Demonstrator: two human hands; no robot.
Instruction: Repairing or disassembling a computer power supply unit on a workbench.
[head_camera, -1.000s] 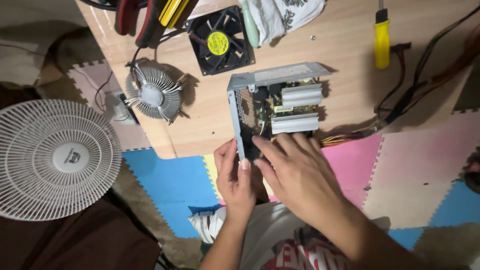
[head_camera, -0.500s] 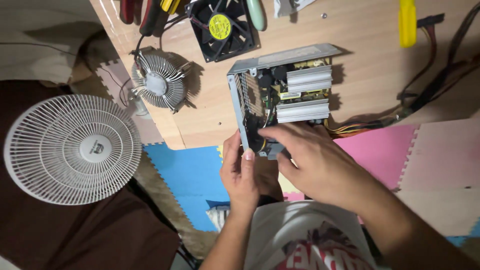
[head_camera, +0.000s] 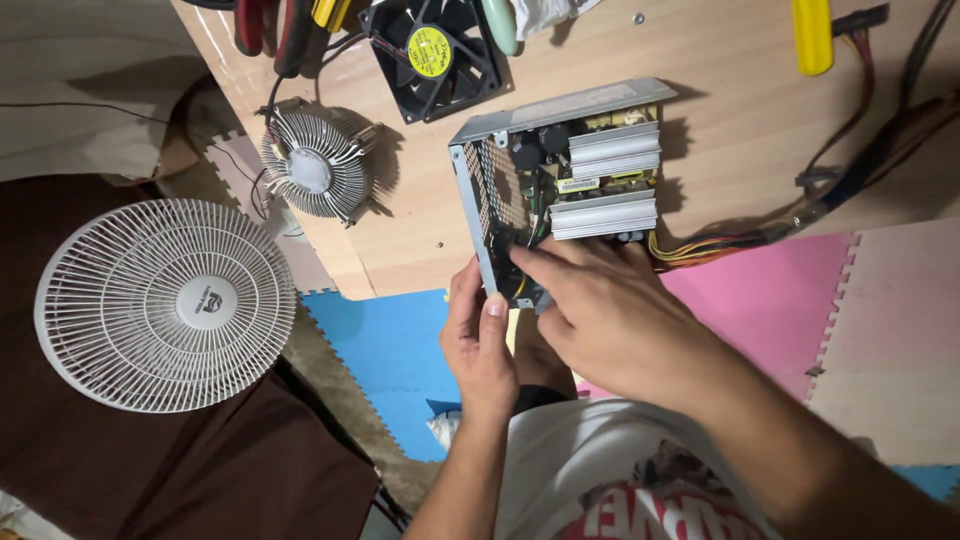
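An opened grey metal power supply (head_camera: 560, 170) lies on the wooden board (head_camera: 720, 80), with silver heat sinks and a circuit board showing inside. My left hand (head_camera: 480, 335) grips its near left corner, thumb against the perforated side wall. My right hand (head_camera: 610, 310) covers the near edge of the case, with its fingertips reaching in among the black parts and wires. What those fingertips touch is hidden.
A black case fan (head_camera: 430, 50) with a yellow hub and a round finned cooler (head_camera: 315, 165) lie on the board. A yellow-handled tool (head_camera: 812, 35) and a cable bundle (head_camera: 800, 215) sit right. A white floor fan (head_camera: 165, 305) stands left on foam mats (head_camera: 390, 350).
The view has shifted, so the board and power supply sit higher in the frame. My hands stay at the near edge of the case, the right fingertips now deeper inside.
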